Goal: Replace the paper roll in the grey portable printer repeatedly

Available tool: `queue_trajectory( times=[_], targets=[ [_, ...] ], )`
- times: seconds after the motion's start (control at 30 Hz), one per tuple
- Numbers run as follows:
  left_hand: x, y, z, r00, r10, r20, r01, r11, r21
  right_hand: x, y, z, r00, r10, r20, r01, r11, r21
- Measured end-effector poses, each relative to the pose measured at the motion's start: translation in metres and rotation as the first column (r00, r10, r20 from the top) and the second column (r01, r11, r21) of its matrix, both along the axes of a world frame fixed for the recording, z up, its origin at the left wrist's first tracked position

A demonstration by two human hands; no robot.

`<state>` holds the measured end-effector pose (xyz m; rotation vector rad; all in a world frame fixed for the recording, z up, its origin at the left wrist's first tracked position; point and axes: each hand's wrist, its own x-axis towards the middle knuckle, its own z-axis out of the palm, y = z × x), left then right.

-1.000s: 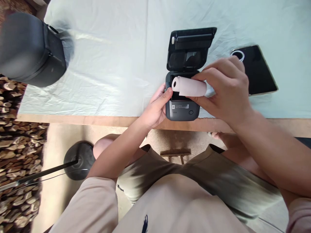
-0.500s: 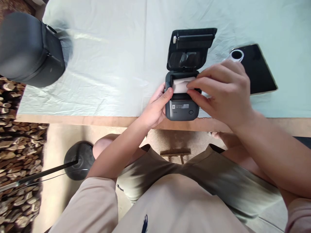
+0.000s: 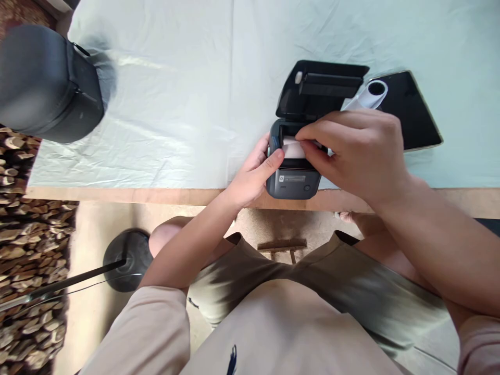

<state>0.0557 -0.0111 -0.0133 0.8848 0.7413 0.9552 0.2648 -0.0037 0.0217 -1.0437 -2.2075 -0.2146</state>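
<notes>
A small dark printer-like device (image 3: 294,183) stands at the table's front edge, its black lid (image 3: 322,91) raised. Inside its compartment lies a white paper roll (image 3: 292,151). My left hand (image 3: 258,169) grips the device's left side, the thumb on the rim by the paper. Over the right part of the compartment, my right hand (image 3: 351,148) pinches the paper's loose edge between thumb and index finger. Just behind that hand is another white roll (image 3: 369,95) with a dark core, beside a black tablet (image 3: 410,112).
A dark zippered case (image 3: 47,86) sits at the table's left. Pale cloth covers the table (image 3: 167,104), whose wooden front edge is bare. Below left are a round black stand base (image 3: 127,260) with its pole and stacked firewood (image 3: 31,250).
The device has tilted and shifted slightly right and nearer, its lid swinging right and down a little. My right fingertips have moved slightly left over the paper. More of the second roll shows.
</notes>
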Motion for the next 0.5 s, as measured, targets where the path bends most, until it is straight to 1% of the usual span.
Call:
queue_trajectory(
  times=[0.07, 0.2, 0.33, 0.4, 0.5],
  targets=[
    [0.001, 0.0, 0.0, 0.998, 0.048, 0.041, -0.047, 0.998, -0.039, -0.004, -0.002, 0.002, 0.997, 0.075, -0.01, -0.075, 0.997, 0.021],
    [0.0, 0.002, -0.002, 0.998, 0.056, 0.034, -0.052, 0.995, -0.091, -0.011, -0.006, 0.003, 0.984, 0.167, -0.057, -0.166, 0.986, 0.032],
    [-0.002, 0.002, -0.004, 0.998, 0.043, 0.05, -0.042, 0.999, -0.032, -0.013, -0.009, 0.0, 0.96, 0.254, -0.115, -0.248, 0.967, 0.064],
    [-0.002, 0.001, -0.003, 0.998, 0.035, 0.054, -0.035, 0.999, -0.004, -0.013, -0.01, -0.001, 0.952, 0.281, -0.119, -0.277, 0.959, 0.051],
    [-0.002, 0.001, 0.0, 0.999, 0.038, 0.021, -0.038, 0.999, 0.013, -0.012, -0.008, -0.001, 0.915, 0.342, -0.214, -0.34, 0.939, 0.049]
  ],
)
